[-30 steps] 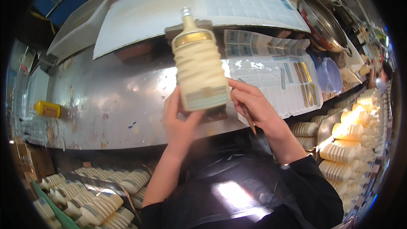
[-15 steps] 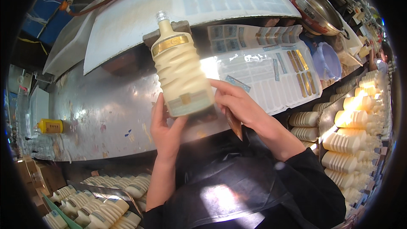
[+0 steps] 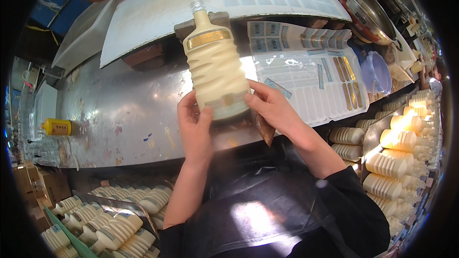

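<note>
Cream ribbed bottle (image 3: 216, 67) upright, base gripped by left hand (image 3: 195, 126) and right hand (image 3: 273, 107), above steel table (image 3: 119, 114)

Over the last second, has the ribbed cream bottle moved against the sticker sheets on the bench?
Yes. The ribbed cream bottle, held in both hands, has shifted left of the sticker sheets; it earlier overlapped their left edge and now sits mostly clear of them.

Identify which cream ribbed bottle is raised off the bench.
The bottle gripped between left hand and right hand; the others lie stacked in trays below and right.
</note>
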The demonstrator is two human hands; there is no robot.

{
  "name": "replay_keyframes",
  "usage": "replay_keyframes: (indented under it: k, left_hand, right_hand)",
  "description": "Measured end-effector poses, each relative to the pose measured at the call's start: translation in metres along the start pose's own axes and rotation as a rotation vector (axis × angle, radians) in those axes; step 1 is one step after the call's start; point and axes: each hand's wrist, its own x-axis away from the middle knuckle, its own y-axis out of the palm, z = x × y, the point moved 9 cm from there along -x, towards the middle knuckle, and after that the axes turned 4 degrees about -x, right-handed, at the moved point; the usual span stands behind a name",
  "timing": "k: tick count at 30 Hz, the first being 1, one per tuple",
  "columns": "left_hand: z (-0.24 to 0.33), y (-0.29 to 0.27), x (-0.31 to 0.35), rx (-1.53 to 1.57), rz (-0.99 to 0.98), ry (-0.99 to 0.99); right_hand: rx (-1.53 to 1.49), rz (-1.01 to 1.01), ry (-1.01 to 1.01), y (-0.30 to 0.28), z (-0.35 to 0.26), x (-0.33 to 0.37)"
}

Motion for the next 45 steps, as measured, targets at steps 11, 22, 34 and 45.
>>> replay_keyframes:
  k: [11,22,34,45]
  left_hand:
    - [-0.006,-0.002,0.000,0.117,-0.017,-0.032]
    - [-0.004,0.000,0.001,0.101,-0.017,-0.037]
    - [-0.003,0.001,0.000,-0.034,0.016,-0.028]
    - [0.004,0.000,-0.004,-0.061,0.003,0.066]
  right_hand:
    - [-0.035,0.014,0.029,0.001,0.000,0.001]
    - [-0.032,0.029,0.036,-0.001,0.003,0.001]
    - [0.498,0.147,-0.498,0.005,-0.084,0.027]
    - [0.790,0.177,-0.657,0.030,-0.089,0.049]
